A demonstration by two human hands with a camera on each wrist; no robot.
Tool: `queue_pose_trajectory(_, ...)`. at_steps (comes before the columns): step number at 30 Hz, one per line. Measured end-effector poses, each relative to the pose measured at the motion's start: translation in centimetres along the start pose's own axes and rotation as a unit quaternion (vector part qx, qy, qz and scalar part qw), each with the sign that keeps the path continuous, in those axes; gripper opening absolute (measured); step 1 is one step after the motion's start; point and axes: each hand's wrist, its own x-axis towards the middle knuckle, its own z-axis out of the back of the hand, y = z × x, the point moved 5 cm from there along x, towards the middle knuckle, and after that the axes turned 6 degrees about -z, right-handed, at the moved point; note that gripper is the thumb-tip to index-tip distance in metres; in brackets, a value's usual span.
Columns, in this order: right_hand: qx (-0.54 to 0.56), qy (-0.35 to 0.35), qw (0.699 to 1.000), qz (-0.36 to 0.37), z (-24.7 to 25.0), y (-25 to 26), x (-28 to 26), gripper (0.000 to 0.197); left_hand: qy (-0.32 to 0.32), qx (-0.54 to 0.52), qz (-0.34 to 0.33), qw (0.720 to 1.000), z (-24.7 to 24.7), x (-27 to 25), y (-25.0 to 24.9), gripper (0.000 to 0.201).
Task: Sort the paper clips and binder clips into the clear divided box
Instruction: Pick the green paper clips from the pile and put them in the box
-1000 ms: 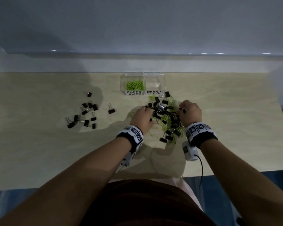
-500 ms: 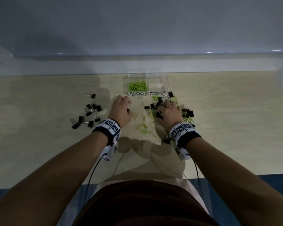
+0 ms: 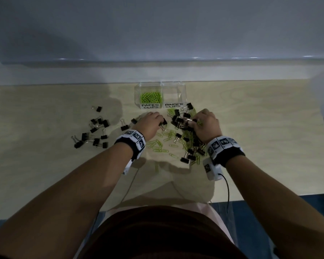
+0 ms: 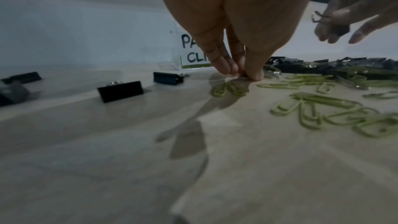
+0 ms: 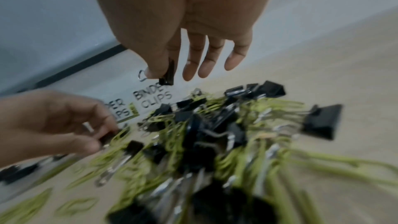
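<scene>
The clear divided box (image 3: pixel 182 91) stands at the table's far edge; its PAPER CLIPS side holds green paper clips (image 3: pixel 151 97), and its BINDER CLIPS side looks empty. In front of it lies a mixed pile (image 3: pixel 188 141) of black binder clips and green paper clips. My left hand (image 3: pixel 161 122) is at the pile's left edge, its fingertips (image 4: pixel 255 75) pinching a black binder clip (image 3: pixel 164 121) against the table. Over the pile, my right hand (image 5: pixel 159 74) pinches another binder clip (image 5: pixel 168 74) between thumb and forefinger, lifted off the pile, with the other fingers straight.
A separate group of black binder clips (image 3: pixel 94 131) lies spread on the table to the left. Two more binder clips (image 4: pixel 120 90) stand just left of my left hand. Loose green paper clips (image 3: pixel 158 146) lie between my wrists. The table's near edge is at my waist.
My left hand went left toward the separate binder clips, then came back to the pile's left edge. My right hand stayed over the pile and now holds a binder clip raised.
</scene>
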Motion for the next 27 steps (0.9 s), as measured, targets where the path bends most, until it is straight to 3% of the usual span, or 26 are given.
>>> queue_pose_trajectory(6,-0.038,0.012,0.996,-0.081,1.5,-3.7,0.9,0.022,-0.096,-0.003,0.071,0.993,2.1,-2.4,3.2,0.024)
queue_pose_trajectory(10,-0.104,0.004,0.993,-0.06,1.6,-3.3,1.0,0.021,-0.112,0.037,0.159,0.98,2.8,-3.7,5.5,0.033)
queue_pose_trajectory(13,-0.131,-0.004,0.991,0.031,0.7,-0.5,0.8,0.033,-0.082,0.024,0.106,0.991,2.5,-2.4,3.5,0.038)
queue_pose_trajectory(17,-0.189,0.096,0.97,0.116,-1.7,2.9,0.7,0.046,-0.045,-0.032,0.037,0.998,1.3,-0.1,-0.3,0.036)
queue_pose_trajectory(22,-0.237,0.137,0.952,0.137,-3.1,3.5,1.0,0.043,-0.032,-0.027,0.056,0.998,0.9,0.9,-1.5,0.028)
queue_pose_trajectory(27,-0.166,0.093,0.97,0.149,-2.3,3.1,0.7,0.026,-0.102,-0.043,0.084,0.99,1.8,-0.4,0.4,0.023)
